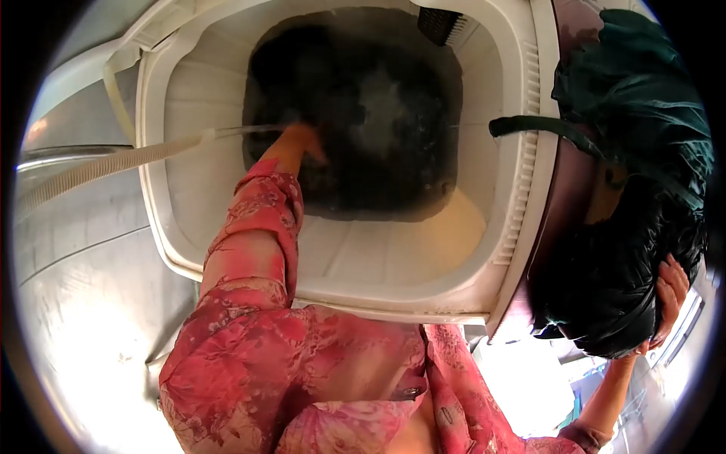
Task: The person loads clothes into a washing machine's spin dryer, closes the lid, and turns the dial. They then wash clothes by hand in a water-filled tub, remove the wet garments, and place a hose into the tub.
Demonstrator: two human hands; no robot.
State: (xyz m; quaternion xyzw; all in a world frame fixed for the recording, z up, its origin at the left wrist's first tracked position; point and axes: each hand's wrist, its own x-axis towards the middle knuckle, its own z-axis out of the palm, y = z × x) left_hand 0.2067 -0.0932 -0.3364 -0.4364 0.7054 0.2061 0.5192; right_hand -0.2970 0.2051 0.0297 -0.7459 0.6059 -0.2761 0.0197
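Over the dark water point(378, 151) in a white washing tub point(340, 257), my left hand point(304, 144) reaches down at the water's left side. Motion blurs its fingers, and what they hold, if anything, cannot be made out. A thin stream from the ribbed hose point(121, 168) runs to this hand. At the far right, my right hand point(670, 296) rests against a bundle of wet black cloth point(605, 287), its fingers pressed round the lower side. Dark green cloth point(635, 83) lies above the black part, and a green strip point(541, 123) hangs toward the tub.
A black slotted part point(439, 26) sits at the tub's upper right wall. The tub's raised white rim point(170, 257) surrounds the water. Left of it is a pale metallic surface point(83, 250). A maroon panel point(563, 189) lies between tub and bundle.
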